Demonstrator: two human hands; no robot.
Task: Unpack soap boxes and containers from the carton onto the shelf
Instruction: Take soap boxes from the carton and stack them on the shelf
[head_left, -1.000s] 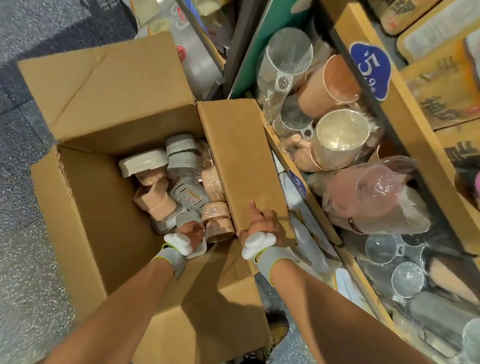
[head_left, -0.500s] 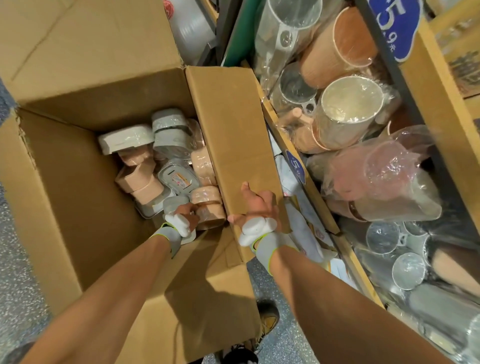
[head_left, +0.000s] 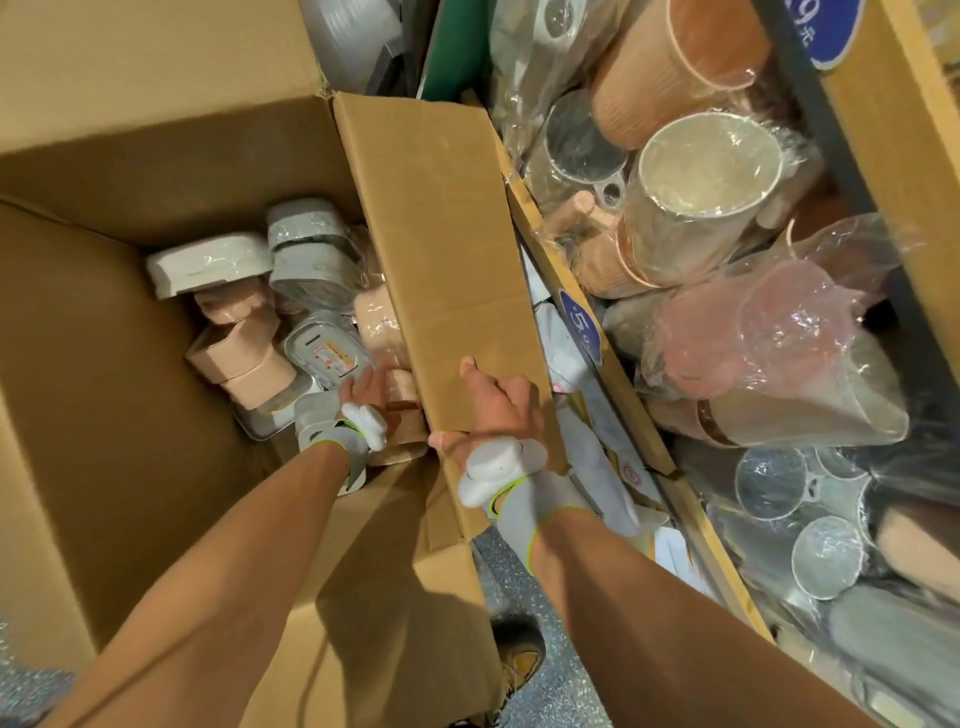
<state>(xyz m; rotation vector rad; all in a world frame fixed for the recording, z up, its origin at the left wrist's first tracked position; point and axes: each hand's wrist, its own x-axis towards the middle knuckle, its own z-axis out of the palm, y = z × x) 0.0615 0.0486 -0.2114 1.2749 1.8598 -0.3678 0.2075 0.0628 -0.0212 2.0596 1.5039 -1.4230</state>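
Note:
An open brown carton (head_left: 130, 395) stands on the floor beside the shelf (head_left: 548, 260). Inside lie several soap boxes: a white one (head_left: 208, 262), grey ones (head_left: 311, 260), pink ones (head_left: 244, 353) and a clear wrapped one with a label (head_left: 327, 353). My left hand (head_left: 363, 389) reaches down into the carton, its fingers resting between the clear box and a pink-brown container (head_left: 402, 387); I see no grip on anything. My right hand (head_left: 501, 410) grips the edge of the carton's right flap (head_left: 441, 234), thumb on top.
The shelf on the right is crowded with plastic-wrapped cups: copper ones (head_left: 680, 67), a cream one (head_left: 701, 192), pink ones (head_left: 769, 332) and clear ones (head_left: 826, 556). A blue price tag (head_left: 584, 325) sits on the shelf rail. My shoe (head_left: 519, 662) is beside the carton.
The view has dropped closer to the carton. My left hand has slid right and deeper, toward the pink-brown container. My right hand has kept its hold on the flap.

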